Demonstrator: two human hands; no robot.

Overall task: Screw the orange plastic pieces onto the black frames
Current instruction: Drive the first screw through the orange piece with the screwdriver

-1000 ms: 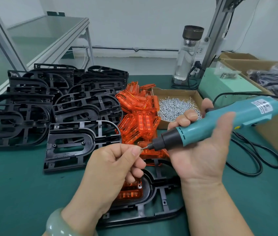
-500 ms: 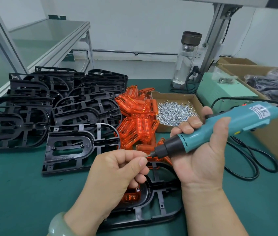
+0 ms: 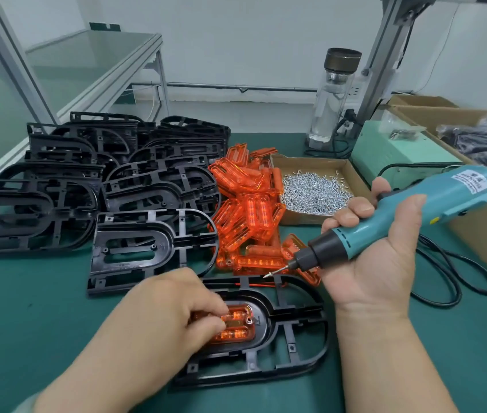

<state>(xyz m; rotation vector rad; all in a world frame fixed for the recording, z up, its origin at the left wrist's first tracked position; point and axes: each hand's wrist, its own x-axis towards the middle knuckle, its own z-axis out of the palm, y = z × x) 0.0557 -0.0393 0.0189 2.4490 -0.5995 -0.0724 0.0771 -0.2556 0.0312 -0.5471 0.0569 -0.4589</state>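
Ribbed clear orange pieces [image 3: 245, 210], black frames [image 3: 147, 186], teal screwdriver [image 3: 400, 210] w/ black tip, green mat [image 3: 27, 308], silver screws [image 3: 313, 192].

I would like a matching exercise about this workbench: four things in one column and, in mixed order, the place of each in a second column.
Things
1. electric screwdriver
2. screws
3. orange piece touched by the left hand
4. glass bottle

Places
a. in the cardboard tray
b. seated in the nearest black frame
c. upright at the back of the table
d. gripped by the right hand

Pairs: 1-d, 2-a, 3-b, 4-c
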